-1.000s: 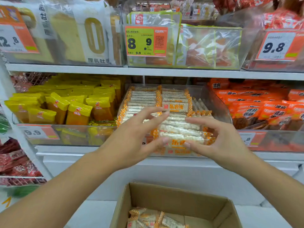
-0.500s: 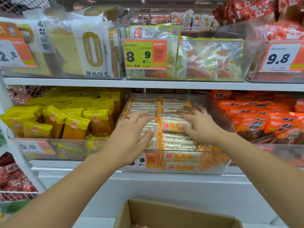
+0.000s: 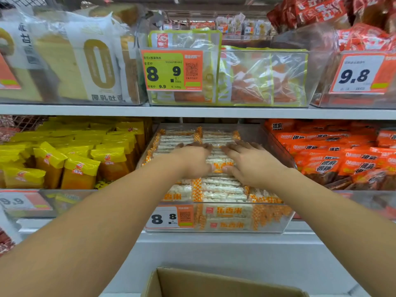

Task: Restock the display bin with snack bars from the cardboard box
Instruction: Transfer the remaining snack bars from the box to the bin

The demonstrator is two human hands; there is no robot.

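Head view: snack bars [image 3: 218, 162] lie under both hands' fingers [image 3: 230, 149].

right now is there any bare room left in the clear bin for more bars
Little. The display bin is packed with snack bars up to its front wall; both hands, left hand and right hand, lie over the middle. Some room shows only near the back wall, above the rear rows.

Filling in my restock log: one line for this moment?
left hand: flat on snack bars | right hand: same | display bin: nearly full
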